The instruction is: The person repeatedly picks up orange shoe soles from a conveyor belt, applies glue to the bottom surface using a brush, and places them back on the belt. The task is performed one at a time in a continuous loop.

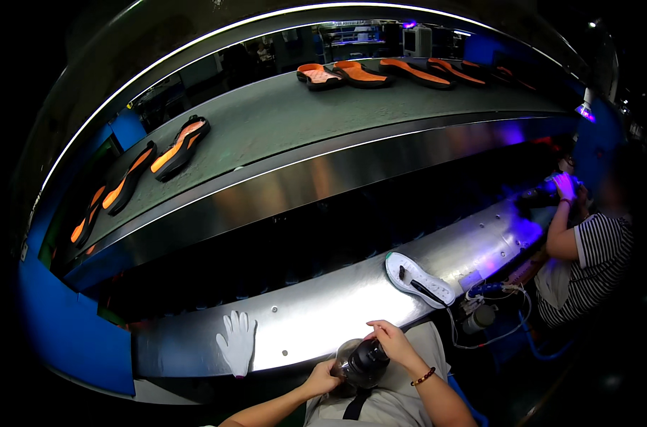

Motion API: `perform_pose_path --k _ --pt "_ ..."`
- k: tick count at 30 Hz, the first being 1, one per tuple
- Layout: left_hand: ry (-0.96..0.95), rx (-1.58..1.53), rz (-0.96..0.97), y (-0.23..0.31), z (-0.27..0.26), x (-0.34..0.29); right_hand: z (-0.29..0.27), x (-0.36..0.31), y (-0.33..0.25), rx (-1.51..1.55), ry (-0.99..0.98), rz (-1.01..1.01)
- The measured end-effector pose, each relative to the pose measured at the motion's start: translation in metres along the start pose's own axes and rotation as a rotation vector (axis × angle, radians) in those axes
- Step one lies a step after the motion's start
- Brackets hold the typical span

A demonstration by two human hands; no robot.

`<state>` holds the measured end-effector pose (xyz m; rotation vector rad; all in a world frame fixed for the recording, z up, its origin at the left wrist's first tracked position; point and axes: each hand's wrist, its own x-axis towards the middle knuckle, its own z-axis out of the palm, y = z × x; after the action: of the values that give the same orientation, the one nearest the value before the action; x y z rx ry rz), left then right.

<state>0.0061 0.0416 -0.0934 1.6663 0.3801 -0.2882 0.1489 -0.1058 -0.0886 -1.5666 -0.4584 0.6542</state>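
Over my lap I hold a dark, see-through bottle (pixel 346 365) with a black lid, tilted to the right. My left hand (pixel 322 379) is closed around the side of its body. My right hand (pixel 390 341) grips the black lid from the upper right, though its fingertips are partly hidden. On the metal ledge to my left lies a white glove (pixel 236 343), fingers pointing away from me. A white shoe sole (pixel 417 279) rests on the ledge to my right, with a dark brush-like tool (pixel 430 292) lying across it and a thin cable running from there.
Beyond the metal ledge (pixel 316 313) and a dark gap runs a green conveyor belt (pixel 266 128). Black-and-orange soles (pixel 181 148) lie along it in two groups. A co-worker in a striped shirt (pixel 602 245) sits at the right under violet light. Cables and a small jar (pixel 478 319) hang beside the ledge.
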Motion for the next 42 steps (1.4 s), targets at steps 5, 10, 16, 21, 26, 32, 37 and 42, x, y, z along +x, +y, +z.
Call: perform_pose_path --k 5,10,16,21,26,32,37,42 --pt "0.019 0.033 0.031 0.002 0.001 -0.001 -0.004 -0.013 0.001 0.391 0.182 0.05" --pt "0.198 -0.095 0.033 0.013 -0.023 -0.027 -0.02 -0.045 0.031 -0.39 0.408 0.011" --pt "0.701 -0.364 0.121 0.038 -0.071 -0.057 -0.038 -0.081 0.079 -0.99 0.37 0.163" --pt "1.138 -0.472 0.352 0.028 -0.118 -0.058 -0.033 -0.078 0.078 -1.043 0.338 0.166" --pt "1.294 -0.542 0.507 -0.011 -0.155 -0.043 -0.027 -0.075 0.075 -1.021 0.343 0.175" --pt "1.19 -0.352 0.253 -0.051 -0.173 -0.012 -0.033 -0.074 0.093 -1.045 0.413 0.116" --pt "1.128 -0.236 0.202 -0.053 -0.199 0.022 -0.036 -0.067 0.087 -1.056 0.398 0.12" --pt "1.076 -0.153 0.162 -0.038 -0.194 0.054 -0.037 -0.074 0.082 -1.044 0.417 0.108"
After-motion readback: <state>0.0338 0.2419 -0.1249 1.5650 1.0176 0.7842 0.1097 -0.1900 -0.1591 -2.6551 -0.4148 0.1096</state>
